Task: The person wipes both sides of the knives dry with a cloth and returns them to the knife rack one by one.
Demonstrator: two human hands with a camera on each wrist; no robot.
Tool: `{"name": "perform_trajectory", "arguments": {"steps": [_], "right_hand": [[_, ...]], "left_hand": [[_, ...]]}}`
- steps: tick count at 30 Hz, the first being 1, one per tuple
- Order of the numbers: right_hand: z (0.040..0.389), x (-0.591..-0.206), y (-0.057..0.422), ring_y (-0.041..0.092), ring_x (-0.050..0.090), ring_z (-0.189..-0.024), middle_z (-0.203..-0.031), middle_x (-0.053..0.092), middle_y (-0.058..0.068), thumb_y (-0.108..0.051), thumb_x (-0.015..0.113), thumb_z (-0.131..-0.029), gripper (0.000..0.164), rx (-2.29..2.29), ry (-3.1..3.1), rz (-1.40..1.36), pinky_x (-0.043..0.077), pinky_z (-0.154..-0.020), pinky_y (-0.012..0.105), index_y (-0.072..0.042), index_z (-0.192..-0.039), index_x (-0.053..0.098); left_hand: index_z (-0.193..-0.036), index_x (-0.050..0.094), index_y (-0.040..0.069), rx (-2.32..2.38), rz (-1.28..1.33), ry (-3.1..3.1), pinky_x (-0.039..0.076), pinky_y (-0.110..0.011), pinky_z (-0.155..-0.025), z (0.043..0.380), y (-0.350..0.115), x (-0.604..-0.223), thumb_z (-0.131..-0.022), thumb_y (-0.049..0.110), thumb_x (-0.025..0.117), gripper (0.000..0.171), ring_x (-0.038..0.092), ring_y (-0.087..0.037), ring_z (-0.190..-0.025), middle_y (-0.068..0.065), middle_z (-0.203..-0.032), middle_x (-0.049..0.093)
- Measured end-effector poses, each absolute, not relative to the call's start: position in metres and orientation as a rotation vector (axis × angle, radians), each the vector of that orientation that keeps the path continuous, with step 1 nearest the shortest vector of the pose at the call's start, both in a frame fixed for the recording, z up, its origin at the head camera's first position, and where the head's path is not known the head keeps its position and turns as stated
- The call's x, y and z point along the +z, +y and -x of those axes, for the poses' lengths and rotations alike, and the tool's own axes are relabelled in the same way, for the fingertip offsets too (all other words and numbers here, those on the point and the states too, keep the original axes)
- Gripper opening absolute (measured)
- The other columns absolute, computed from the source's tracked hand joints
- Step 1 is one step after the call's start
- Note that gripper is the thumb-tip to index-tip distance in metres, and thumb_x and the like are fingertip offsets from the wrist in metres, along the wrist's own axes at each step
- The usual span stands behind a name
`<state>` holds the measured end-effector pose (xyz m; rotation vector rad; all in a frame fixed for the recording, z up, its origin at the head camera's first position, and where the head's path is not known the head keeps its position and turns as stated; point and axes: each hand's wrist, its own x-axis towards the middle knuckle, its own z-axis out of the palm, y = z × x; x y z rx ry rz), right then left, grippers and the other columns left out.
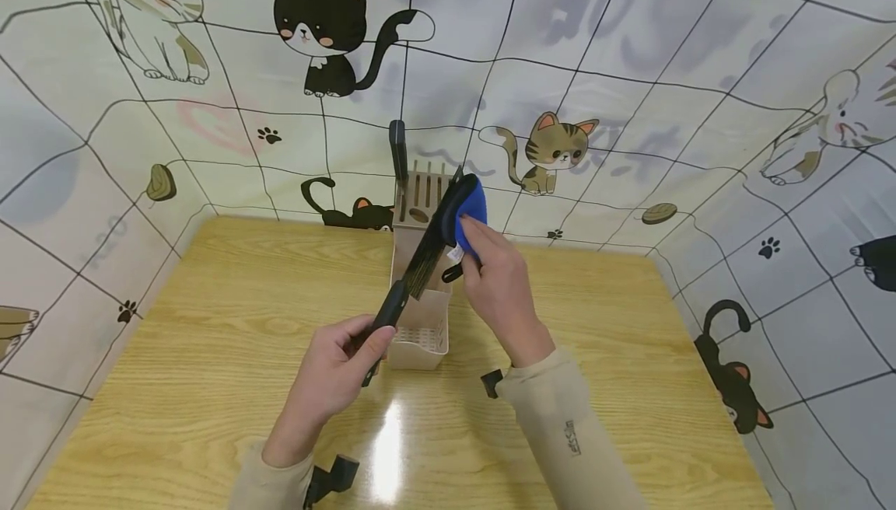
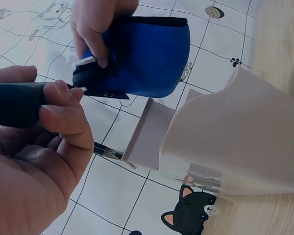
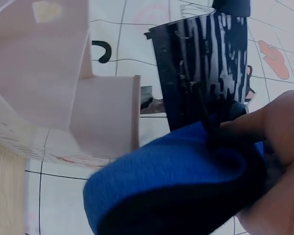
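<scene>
A cleaver-like knife with a black handle and a wide, dark, streaked blade is raised at a slant in front of the holder. My left hand grips its handle, fingers and thumb curled round it. In my right hand I pinch a blue cloth pad with black edging, a white tag and a black loop. The pad lies against the upper part of the blade, which it partly hides in the head view. In the left wrist view the blue pad covers most of the blade.
A beige knife holder with slots and a lower basket stands on the wooden table, behind the hands. Another black-handled knife stands in its left slot. Cat-printed sheeting rises around the table's back and sides.
</scene>
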<state>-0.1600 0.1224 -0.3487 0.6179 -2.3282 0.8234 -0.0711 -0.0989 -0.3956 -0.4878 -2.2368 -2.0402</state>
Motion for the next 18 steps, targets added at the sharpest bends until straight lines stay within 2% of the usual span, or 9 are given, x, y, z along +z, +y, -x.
{"name": "perform_trajectory", "arguments": {"steps": [6,9,13,18], "right_hand": [[0.155,-0.346,0.125,0.031,0.068,-0.118,-0.126,0.071,0.016,0.007,0.057,-0.095,0.037,0.974,-2.272,-0.6,0.057,-0.093,0.047,-0.001,-0.128,0.07],[0.154,-0.343,0.127,0.031,0.069,-0.114,-0.124,0.071,0.017,0.008,0.057,-0.094,0.037,1.009,-2.243,-0.59,0.058,-0.09,0.047,-0.002,-0.127,0.07],[0.154,-0.339,0.13,0.033,0.068,-0.117,-0.125,0.071,0.018,0.008,0.057,-0.092,0.039,1.009,-2.212,-0.562,0.056,-0.094,0.049,-0.001,-0.128,0.069],[0.154,-0.335,0.134,0.033,0.069,-0.115,-0.123,0.071,0.018,0.009,0.057,-0.092,0.04,1.001,-2.175,-0.527,0.057,-0.092,0.049,-0.001,-0.128,0.069]], "left_hand": [[-0.092,0.072,0.008,-1.93,0.417,-2.272,0.035,-0.025,-0.044,0.069,-0.098,-0.399,-0.1,0.011,0.069,0.009,0.043,-0.005,-0.052,0.003,-0.064,0.052],[-0.097,0.076,0.008,-1.848,0.385,-2.26,0.04,-0.025,-0.048,0.069,-0.098,-0.4,-0.096,0.011,0.073,0.003,0.048,-0.007,-0.057,0.003,-0.07,0.058],[-0.1,0.078,0.009,-1.789,0.352,-2.223,0.049,-0.025,-0.055,0.068,-0.098,-0.401,-0.092,0.01,0.078,0.007,0.058,-0.01,-0.063,0.002,-0.078,0.067],[-0.099,0.08,0.01,-1.669,0.344,-2.207,0.049,-0.025,-0.054,0.068,-0.098,-0.4,-0.09,0.011,0.081,0.009,0.058,-0.01,-0.062,0.004,-0.08,0.071]]}}
